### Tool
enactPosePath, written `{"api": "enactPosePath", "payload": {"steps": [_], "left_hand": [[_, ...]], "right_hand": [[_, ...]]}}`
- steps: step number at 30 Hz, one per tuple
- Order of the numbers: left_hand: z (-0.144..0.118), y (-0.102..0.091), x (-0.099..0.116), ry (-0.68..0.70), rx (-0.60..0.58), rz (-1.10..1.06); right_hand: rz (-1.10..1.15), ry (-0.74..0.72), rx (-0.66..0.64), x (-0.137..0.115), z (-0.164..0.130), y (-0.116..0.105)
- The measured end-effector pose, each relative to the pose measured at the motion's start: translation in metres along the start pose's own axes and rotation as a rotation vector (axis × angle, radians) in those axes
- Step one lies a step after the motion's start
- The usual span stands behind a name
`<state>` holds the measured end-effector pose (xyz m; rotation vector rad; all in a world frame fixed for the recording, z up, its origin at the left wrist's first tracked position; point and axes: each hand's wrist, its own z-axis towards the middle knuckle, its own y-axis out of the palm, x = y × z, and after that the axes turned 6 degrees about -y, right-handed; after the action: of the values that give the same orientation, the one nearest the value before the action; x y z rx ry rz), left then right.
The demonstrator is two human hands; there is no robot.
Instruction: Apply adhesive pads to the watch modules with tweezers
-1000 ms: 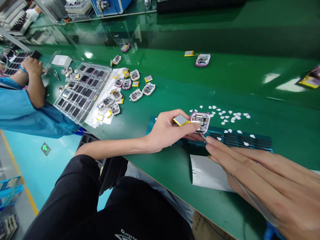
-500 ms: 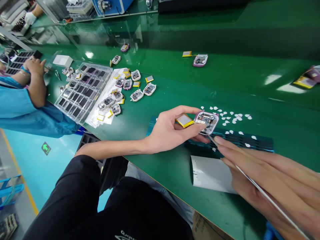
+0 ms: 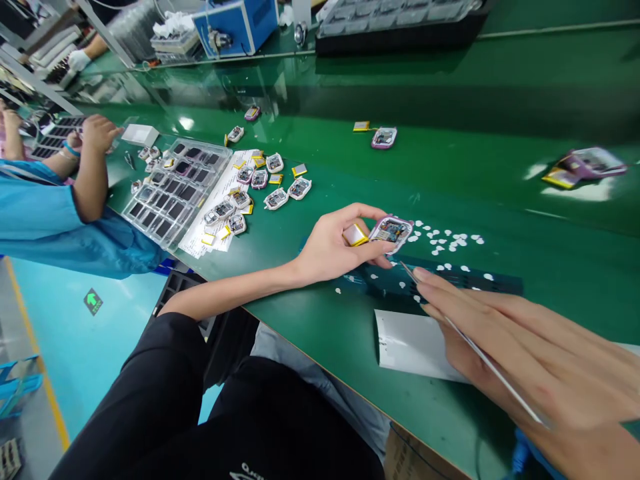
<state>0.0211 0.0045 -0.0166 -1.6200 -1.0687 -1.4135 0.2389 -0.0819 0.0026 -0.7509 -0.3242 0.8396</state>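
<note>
My left hand (image 3: 330, 245) is closed around the edges of an open purple-rimmed smartwatch case (image 3: 393, 230), its circuit board facing up. A yellow-edged battery (image 3: 355, 235) sits beside the case, between my thumb and fingers. My right hand (image 3: 500, 340) pinches slim metal tweezers (image 3: 480, 353). Their tip points toward the case, a little below and to the right of it, apart from it. Small white round stickers (image 3: 453, 241) lie scattered on the green table just right of the case. Below them is a dark, shiny strip (image 3: 505, 285), with a few stickers on it.
A curved white sheet (image 3: 413, 343) lies near the front edge. Several open watch cases (image 3: 275, 198) with batteries rest on printed paper (image 3: 197, 247), beside a clear compartment tray (image 3: 170, 193). Another purple case (image 3: 597, 162) is at right. A co-worker in a blue sleeve (image 3: 55, 220) sits at left.
The tweezers' tip has drawn back from the watch case, where it was at the lower edge. My left hand still holds the case. The whole view has shifted slightly.
</note>
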Motion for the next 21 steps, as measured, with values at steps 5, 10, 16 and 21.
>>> {"api": "enactPosePath", "payload": {"steps": [5,10,16,21], "left_hand": [[0.044,-0.035,0.016,0.338,0.039,0.826],[0.109,-0.071,0.034,0.086,0.237,1.290],[0.145,-0.071,0.029,0.079,0.226,1.406],[0.174,-0.064,0.027,0.096,0.119,1.391]], "right_hand": [[-0.024,-0.126,0.055,0.000,0.010,0.002],[-0.067,-0.155,0.085,-0.001,0.011,-0.002],[-0.096,-0.181,0.107,0.000,0.013,0.001],[-0.097,-0.175,0.090,0.000,0.013,0.001]]}}
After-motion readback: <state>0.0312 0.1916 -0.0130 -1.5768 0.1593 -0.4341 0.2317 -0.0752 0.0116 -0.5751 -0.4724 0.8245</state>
